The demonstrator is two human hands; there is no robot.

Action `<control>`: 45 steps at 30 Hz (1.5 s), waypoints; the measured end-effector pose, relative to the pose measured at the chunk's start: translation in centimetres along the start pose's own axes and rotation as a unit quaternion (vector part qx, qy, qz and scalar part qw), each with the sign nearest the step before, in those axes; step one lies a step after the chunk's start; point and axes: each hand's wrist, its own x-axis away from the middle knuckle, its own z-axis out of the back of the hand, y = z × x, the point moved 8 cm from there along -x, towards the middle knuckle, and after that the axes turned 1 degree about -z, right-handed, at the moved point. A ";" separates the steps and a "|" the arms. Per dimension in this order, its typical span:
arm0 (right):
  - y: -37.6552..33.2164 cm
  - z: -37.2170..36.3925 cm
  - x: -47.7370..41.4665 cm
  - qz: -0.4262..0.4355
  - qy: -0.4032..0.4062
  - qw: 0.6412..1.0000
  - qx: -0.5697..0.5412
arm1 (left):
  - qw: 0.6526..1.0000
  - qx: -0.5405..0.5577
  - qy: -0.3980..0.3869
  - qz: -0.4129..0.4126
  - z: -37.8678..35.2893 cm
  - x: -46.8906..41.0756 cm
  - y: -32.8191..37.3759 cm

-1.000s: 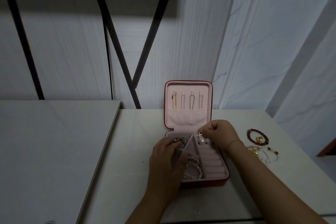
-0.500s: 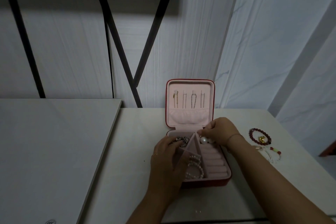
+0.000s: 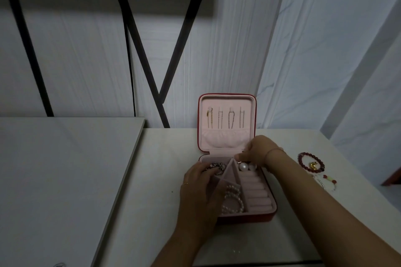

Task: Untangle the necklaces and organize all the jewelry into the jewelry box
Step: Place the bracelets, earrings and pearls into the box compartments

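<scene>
The left hand (image 3: pixel 201 191) lies palm down over the left side of the open jewelry box (image 3: pixel 249 218). Its forearm comes in from the near edge of the table (image 3: pixel 152 180). Its fingers bend forward to a dark beaded piece (image 3: pixel 217 166) in the back left compartment. I cannot tell whether they grip it or only touch it. A thin ring (image 3: pixel 185 184) shows on one finger.

The right hand (image 3: pixel 258 151) reaches in from the right, across the back right corner of the box. Its fingertips are pinched together on a small piece (image 3: pixel 238 161), too small to name, just above two large pearls (image 3: pixel 243 166). A thin band (image 3: pixel 273 151) circles that wrist.

The box stands on the table near the wall. It is red outside and lined in pale pink, and its lid (image 3: pixel 226 136) is upright. Four thin chains (image 3: pixel 225 118) hang side by side in the lid above a gathered pocket. In the base, padded ring rolls (image 3: pixel 255 193) fill the right side. A pearl bracelet (image 3: pixel 233 201) lies coiled in the front middle compartment. The pink dividers (image 3: pixel 230 171) sit tilted.

To the right of the box, apart from it, a dark red bead bracelet (image 3: pixel 311 162) lies on the table with a gold charm (image 3: pixel 313 165) inside its ring. Nearer the camera lies a strand with red and pale green beads (image 3: pixel 327 181).
</scene>
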 end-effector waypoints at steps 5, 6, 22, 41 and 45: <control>0.5 0.2 0.8 0.017 0.066 0.997 -0.025 | 1.000 -0.004 0.004 0.000 -0.1 0.1 -0.4; 0.7 0.4 1.1 0.024 0.085 0.996 -0.024 | 1.000 -0.005 -0.001 0.003 -0.2 0.2 -0.4; 4.1 0.3 2.0 0.054 0.030 0.934 -0.353 | 1.000 0.014 0.004 -0.001 0.1 0.1 0.2; 18.7 7.4 2.0 -0.149 0.239 0.922 -0.265 | 0.999 0.020 0.016 -0.032 0.5 0.1 0.6; 19.1 6.2 1.3 -0.169 0.162 0.943 -0.235 | 1.000 0.014 0.013 -0.023 0.5 0.1 0.6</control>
